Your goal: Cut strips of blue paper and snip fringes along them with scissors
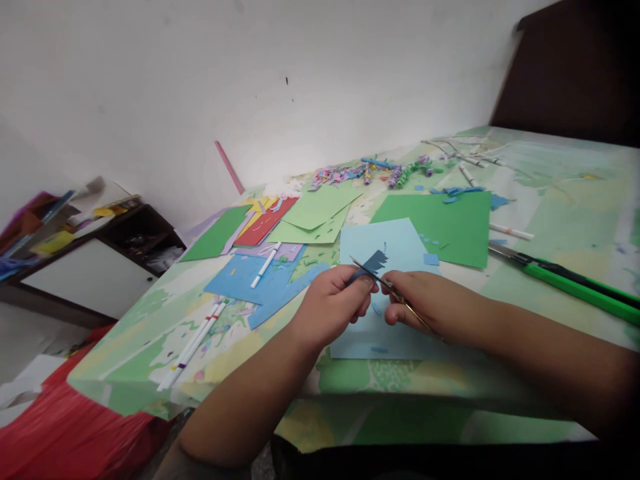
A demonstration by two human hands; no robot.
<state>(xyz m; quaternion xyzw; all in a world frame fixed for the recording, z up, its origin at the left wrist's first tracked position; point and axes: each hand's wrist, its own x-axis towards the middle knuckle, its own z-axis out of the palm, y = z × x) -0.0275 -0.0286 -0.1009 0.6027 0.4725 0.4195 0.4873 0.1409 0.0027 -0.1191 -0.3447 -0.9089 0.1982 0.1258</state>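
Note:
My left hand (333,301) pinches a small dark blue paper strip (373,263) with a fringed upper edge. My right hand (425,300) is closed on small scissors (387,288) whose thin blades point up-left at the strip. Both hands hover over a light blue paper sheet (400,243) lying on the green patterned table (560,220). Tiny blue paper scraps lie on that sheet.
A dark green sheet (450,223) lies behind the hands, with large green-handled scissors (575,280) to the right. To the left are blue, green, red and yellow paper sheets (280,227) and white pens (193,343). Rolled paper bits (380,172) lie by the wall. A low shelf (90,260) stands left.

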